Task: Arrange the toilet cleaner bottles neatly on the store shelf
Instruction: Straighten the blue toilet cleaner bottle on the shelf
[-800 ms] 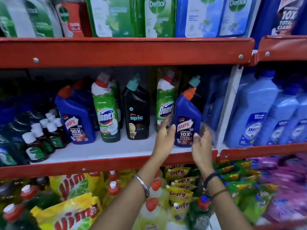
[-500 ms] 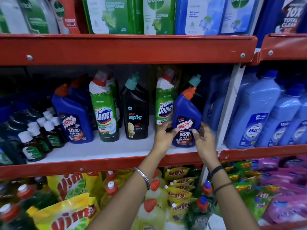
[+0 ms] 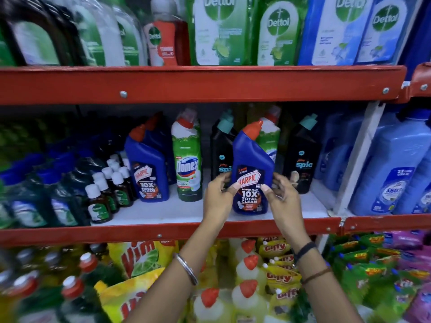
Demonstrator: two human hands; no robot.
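A blue Harpic bottle (image 3: 253,159) with a red cap stands near the front of the white middle shelf (image 3: 182,212). My left hand (image 3: 218,199) grips its left side and my right hand (image 3: 283,199) its right side, thumbs on the label. Behind it are a green Domex bottle (image 3: 271,138) and a black Spic bottle (image 3: 220,157). Another black Spic bottle (image 3: 302,164) stands to the right. Further left stand a second Harpic bottle (image 3: 148,169) and a green Domex bottle (image 3: 187,159).
Small dark antiseptic bottles (image 3: 100,197) crowd the shelf's left part. Pale blue jugs (image 3: 391,166) fill the bay beyond the white upright (image 3: 352,159). A red shelf edge (image 3: 198,83) carries Dettol packs above. Vim pouches (image 3: 140,259) and dish liquid bottles (image 3: 249,269) lie below.
Both hands closed on the Harpic bottle and moved it left, from the shelf's right end to in front of the Domex bottle. The Spic bottle behind it now shows fully.
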